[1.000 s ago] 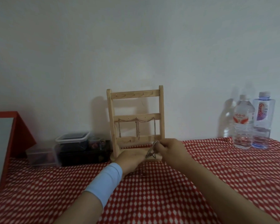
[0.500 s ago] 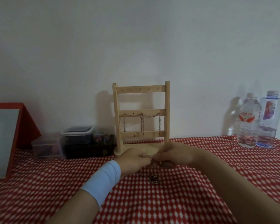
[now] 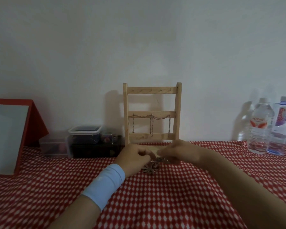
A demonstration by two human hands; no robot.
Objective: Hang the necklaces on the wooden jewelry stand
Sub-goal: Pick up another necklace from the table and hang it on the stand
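we record the wooden jewelry stand (image 3: 144,113) upright at the back of the worktop (image 3: 172,199), close to the white wall. the worktop carries a red cloth with a white diamond pattern. thin metal chains (image 3: 151,128) hang from the stand's middle rail, draped between pegs, with strands falling to the lower rail. the top rail shows bare pegs.

both hands sit low in front of the stand's base, close together. the left hand (image 3: 134,157) wears a light blue wristband (image 3: 106,184); its grip is curled and pinches one end of a necklace (image 3: 157,160). the right hand (image 3: 180,151) has its grip curled too, pinching the necklace from the other side. the necklace lies between the two hands, just above the cloth. its star-shaped pendant (image 3: 149,169) rests on the cloth just below the left hand. the fine detail of the chain is blurred.

to the left of the stand we note a clear lidded box (image 3: 84,134) stacked on a black box (image 3: 96,150). a red-framed panel (image 3: 7,138) leans at the far left. two water bottles (image 3: 260,129) stand at the far right, side by side.
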